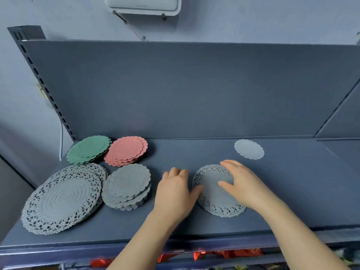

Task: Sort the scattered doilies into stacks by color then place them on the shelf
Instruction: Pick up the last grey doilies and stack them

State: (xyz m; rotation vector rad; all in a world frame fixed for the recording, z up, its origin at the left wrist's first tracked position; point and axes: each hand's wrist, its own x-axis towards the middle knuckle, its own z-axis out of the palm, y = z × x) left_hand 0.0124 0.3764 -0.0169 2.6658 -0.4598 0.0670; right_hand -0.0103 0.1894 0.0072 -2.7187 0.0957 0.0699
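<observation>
On the dark blue shelf (pixel 194 227) a stack of lacy grey doilies (pixel 216 199) lies in the middle. My right hand (pixel 239 182) rests flat on top of it with fingers spread. My left hand (pixel 175 191) sits beside its left edge, thumb touching the rim, fingers loosely curled on the shelf. At the left stand a green stack (pixel 89 149), a pink stack (pixel 126 151), a plain grey scalloped stack (pixel 127 186) and a large lacy grey stack (pixel 62 197). A single small grey doily (pixel 249 149) lies far right near the back.
The shelf's back panel (pixel 185 90) rises behind everything, with a slotted upright (pixel 44 84) at the left. A white unit (pixel 144 5) hangs on the wall above. Red shiny packets (pixel 233 254) show below the shelf's front edge.
</observation>
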